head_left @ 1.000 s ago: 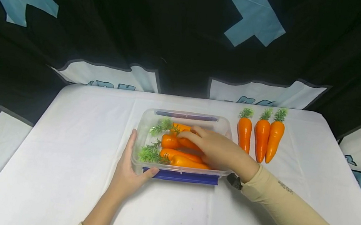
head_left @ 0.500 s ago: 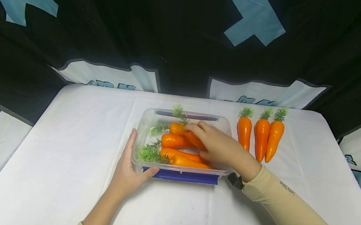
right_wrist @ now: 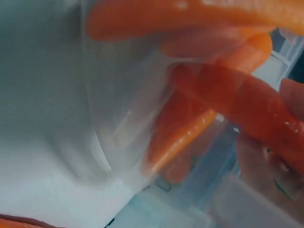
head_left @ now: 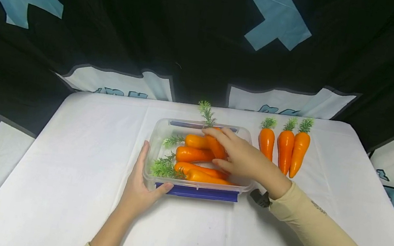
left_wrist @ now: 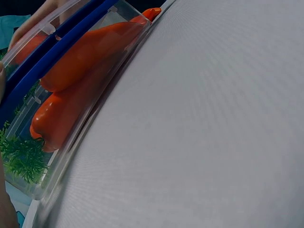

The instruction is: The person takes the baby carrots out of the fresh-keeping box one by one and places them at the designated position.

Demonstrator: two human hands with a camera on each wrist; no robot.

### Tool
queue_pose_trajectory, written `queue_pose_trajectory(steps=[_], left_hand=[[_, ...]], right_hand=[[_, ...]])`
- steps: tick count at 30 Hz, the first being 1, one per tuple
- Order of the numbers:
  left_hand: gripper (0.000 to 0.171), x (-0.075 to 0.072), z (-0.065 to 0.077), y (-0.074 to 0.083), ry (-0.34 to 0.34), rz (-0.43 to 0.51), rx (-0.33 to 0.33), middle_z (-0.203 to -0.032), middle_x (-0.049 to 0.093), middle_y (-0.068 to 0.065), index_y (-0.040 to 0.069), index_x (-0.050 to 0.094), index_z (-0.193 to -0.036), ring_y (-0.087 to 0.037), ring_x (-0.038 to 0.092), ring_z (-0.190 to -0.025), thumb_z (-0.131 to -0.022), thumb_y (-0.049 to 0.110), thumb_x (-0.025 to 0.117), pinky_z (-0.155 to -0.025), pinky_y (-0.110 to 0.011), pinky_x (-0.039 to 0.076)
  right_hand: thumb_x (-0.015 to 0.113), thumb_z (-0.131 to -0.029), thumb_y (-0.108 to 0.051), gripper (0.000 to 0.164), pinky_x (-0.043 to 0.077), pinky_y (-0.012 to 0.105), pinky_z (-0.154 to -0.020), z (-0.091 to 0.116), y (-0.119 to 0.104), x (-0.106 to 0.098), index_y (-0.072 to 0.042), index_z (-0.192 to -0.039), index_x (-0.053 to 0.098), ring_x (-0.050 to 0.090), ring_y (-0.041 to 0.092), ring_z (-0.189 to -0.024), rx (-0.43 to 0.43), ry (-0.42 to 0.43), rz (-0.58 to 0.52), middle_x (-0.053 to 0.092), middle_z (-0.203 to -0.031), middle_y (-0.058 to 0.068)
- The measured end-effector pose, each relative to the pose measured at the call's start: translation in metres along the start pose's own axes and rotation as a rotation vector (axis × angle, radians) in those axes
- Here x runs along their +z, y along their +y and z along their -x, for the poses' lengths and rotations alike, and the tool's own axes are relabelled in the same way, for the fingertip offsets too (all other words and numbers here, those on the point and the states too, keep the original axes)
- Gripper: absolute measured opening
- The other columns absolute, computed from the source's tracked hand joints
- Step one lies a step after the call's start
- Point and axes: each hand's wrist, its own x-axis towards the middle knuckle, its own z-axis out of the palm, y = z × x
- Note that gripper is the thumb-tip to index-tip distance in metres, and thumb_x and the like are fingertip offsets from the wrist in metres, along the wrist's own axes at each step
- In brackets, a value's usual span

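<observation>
A clear plastic container point(head_left: 157, 144) with blue latches stands on the table, and several orange carrots point(head_left: 192, 155) with green tops lie in it, tops to the left. My left hand point(head_left: 137, 193) holds its near left corner, fingers along the left wall and thumb over the near rim. Over the far right part my right hand point(head_left: 243, 155) pinches another carrot point(head_left: 215, 143), its green top pointing away past the far rim. That carrot point(right_wrist: 237, 102) crosses over others in the right wrist view. Through the container wall point(left_wrist: 121, 10), the left wrist view shows carrots lying inside.
To the right of the container, three carrots point(head_left: 285, 147) lie on the white tablecloth point(head_left: 73, 155), green tops toward the far edge. A black cloth point(head_left: 208, 48) with light blue patches hangs behind the table.
My right hand has raised one carrot from the others in the container and turned it, so its green top swung from the left to the far side. My left hand has stayed put.
</observation>
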Motion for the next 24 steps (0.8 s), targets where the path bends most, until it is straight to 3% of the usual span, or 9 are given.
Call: queue_pose_trajectory(steps=[4, 9, 15, 22, 24], left_hand=[[0.118, 0.0, 0.0, 0.001, 0.0, 0.003, -0.002, -0.167, 0.011, 0.007, 0.041, 0.001, -0.159, -0.03, 0.02, -0.153, -0.075, 0.038, 0.084, -0.117, -0.067, 0.022], [0.118, 0.0, 0.0, 0.001, 0.002, 0.009, 0.01, -0.168, 0.011, 0.006, 0.04, 0.002, -0.159, -0.029, 0.02, -0.153, -0.075, 0.038, 0.084, -0.118, -0.067, 0.022], [0.118, 0.0, 0.0, -0.001, 0.005, 0.001, 0.012, -0.167, 0.011, 0.007, 0.038, 0.002, -0.159, -0.029, 0.02, -0.153, -0.074, 0.038, 0.084, -0.118, -0.066, 0.022], [0.119, 0.0, 0.0, 0.0, 0.0, 0.01, 0.005, -0.167, 0.011, 0.007, 0.036, 0.003, -0.16, -0.029, 0.02, -0.153, -0.074, 0.037, 0.085, -0.117, -0.067, 0.022], [0.119, 0.0, 0.0, 0.0, 0.0, 0.007, 0.003, -0.167, 0.011, 0.007, 0.034, 0.003, -0.16, -0.029, 0.02, -0.153, -0.074, 0.038, 0.085, -0.117, -0.067, 0.022]], right_hand=[[0.08, -0.085, -0.026, 0.085, 0.058, 0.038, -0.089, 0.002, -0.002, -0.009, -0.032, -0.152, 0.029, 0.058, 0.021, -0.106, 0.016, 0.062, -0.076, 0.05, -0.134, 0.002], [0.082, -0.082, -0.028, 0.091, 0.06, 0.035, -0.085, 0.012, -0.006, -0.026, -0.026, -0.154, 0.027, 0.059, 0.018, -0.105, -0.001, 0.127, -0.156, 0.046, -0.14, 0.005], [0.084, -0.079, -0.033, 0.095, 0.057, 0.04, -0.09, 0.033, -0.01, -0.051, -0.022, -0.154, 0.026, 0.054, 0.02, -0.108, 0.001, 0.197, -0.114, 0.041, -0.149, 0.007], [0.086, -0.077, -0.023, 0.103, 0.058, 0.053, -0.086, 0.069, 0.002, -0.075, -0.021, -0.156, 0.019, 0.055, 0.027, -0.109, 0.04, 0.29, -0.128, 0.049, -0.135, 0.013], [0.087, -0.077, -0.022, 0.105, 0.059, 0.051, -0.082, 0.079, 0.009, -0.079, -0.022, -0.156, 0.019, 0.056, 0.027, -0.106, 0.087, 0.304, -0.145, 0.051, -0.13, 0.014]])
